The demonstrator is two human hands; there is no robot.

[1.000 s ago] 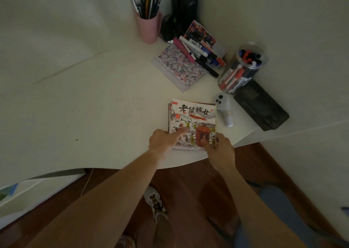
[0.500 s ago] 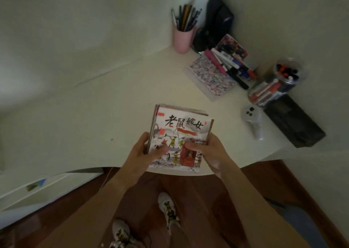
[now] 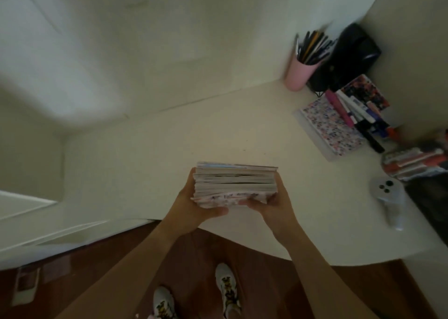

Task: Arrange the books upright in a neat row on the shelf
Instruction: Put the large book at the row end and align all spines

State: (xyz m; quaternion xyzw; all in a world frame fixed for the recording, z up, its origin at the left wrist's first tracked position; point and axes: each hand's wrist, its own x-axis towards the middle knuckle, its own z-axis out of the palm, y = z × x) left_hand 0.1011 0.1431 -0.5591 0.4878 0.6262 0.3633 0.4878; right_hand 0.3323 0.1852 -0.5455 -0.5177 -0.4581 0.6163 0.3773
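Observation:
A stack of thin picture books (image 3: pixel 235 182) stands tipped up on edge above the white desk (image 3: pixel 157 163), page edges facing me. My left hand (image 3: pixel 194 207) grips its left side, thumb across the front cover. My right hand (image 3: pixel 274 204) grips the right side, fingers curled round the cover. The illustrated front cover now shows only as a narrow strip at the bottom of the stack. No shelf is plainly visible.
At the back right stand a pink pen cup (image 3: pixel 300 71) and a black object (image 3: pixel 349 56). A patterned notebook (image 3: pixel 332 127) with markers (image 3: pixel 356 112), a marker jar (image 3: pixel 414 161) and a white controller (image 3: pixel 388 197) lie along the right. White drawers (image 3: pixel 48 233) sit at left.
Both hands lifted the stack off the desk and tilted it from flat to standing on edge. The view swung left, so the desk items now sit farther right.

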